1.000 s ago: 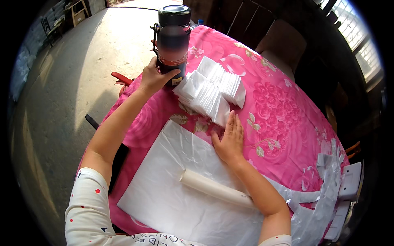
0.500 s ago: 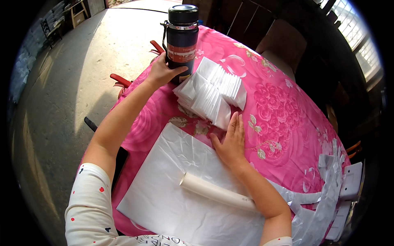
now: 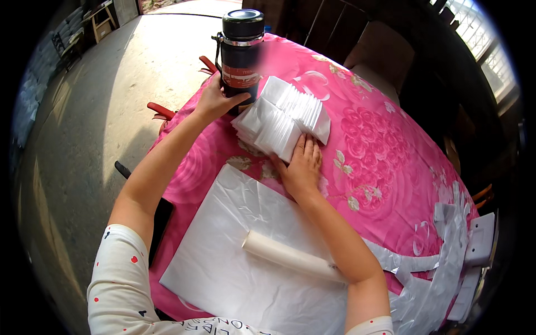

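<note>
Left hand [image 3: 215,101], left of a folded white stack [image 3: 279,120], clasps a dark bottle [image 3: 239,72] low, thumb across its front; the stack lies on the pink-covered desk [image 3: 368,131], its near edge touched by the right hand [image 3: 303,167], fingers extended close together.

A dark, black-lidded vacuum flask [image 3: 239,67], banded by a red label, is stood upright near the far left edge of the table [image 3: 379,139]; folded white plastic sheets [image 3: 277,116] are fanned in overlapping stacks just beside its base.
</note>
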### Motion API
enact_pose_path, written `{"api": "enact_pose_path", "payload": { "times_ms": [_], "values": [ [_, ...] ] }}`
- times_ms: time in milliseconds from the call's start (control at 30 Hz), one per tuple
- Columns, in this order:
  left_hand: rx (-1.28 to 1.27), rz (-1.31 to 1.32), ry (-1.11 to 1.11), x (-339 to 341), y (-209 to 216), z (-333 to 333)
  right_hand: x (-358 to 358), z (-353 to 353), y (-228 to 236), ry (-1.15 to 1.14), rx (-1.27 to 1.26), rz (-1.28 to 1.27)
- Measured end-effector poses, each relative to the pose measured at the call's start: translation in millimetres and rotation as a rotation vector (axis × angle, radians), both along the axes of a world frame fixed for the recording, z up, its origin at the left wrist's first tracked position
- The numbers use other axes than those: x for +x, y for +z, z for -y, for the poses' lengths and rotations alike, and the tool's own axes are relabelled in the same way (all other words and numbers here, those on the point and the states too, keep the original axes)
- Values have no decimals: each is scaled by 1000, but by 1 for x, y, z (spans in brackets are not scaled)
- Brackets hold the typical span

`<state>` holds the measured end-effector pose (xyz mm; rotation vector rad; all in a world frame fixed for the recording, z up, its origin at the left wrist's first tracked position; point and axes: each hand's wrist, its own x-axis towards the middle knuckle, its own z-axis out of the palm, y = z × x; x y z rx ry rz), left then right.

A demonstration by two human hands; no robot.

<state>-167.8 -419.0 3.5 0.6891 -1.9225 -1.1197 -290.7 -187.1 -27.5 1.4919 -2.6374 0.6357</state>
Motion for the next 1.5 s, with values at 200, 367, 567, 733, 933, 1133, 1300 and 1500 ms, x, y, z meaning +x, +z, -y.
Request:
{"api": "enact_pose_path", "payload": {
  "times_ms": [200,367,567,733,933,1133,1300,1500],
  "values": [
    [2,11,-56,3,-4,1,6,-12,12,-21,-14,76],
    [-14,-7,-137,10,-4,-6,5,-39,13,102,-39,130],
    [3,397,45,57,17,-18,9,-66,27,91,95,156],
    [176,74,-117,123,35,-83,13,-149,59,229,78,298],
    [182,223,-245,204,53,-188,38,-267,69,322,166,145],
    [29,353,-564,195,41,-307,68,-342,63,52,193,16],
    [-110,362,-816,155,20,-399,140,-369,49,-178,100,345],
    [-339,287,-786,116,-1,-460,137,-387,32,23,-200,340]
  ]
}}
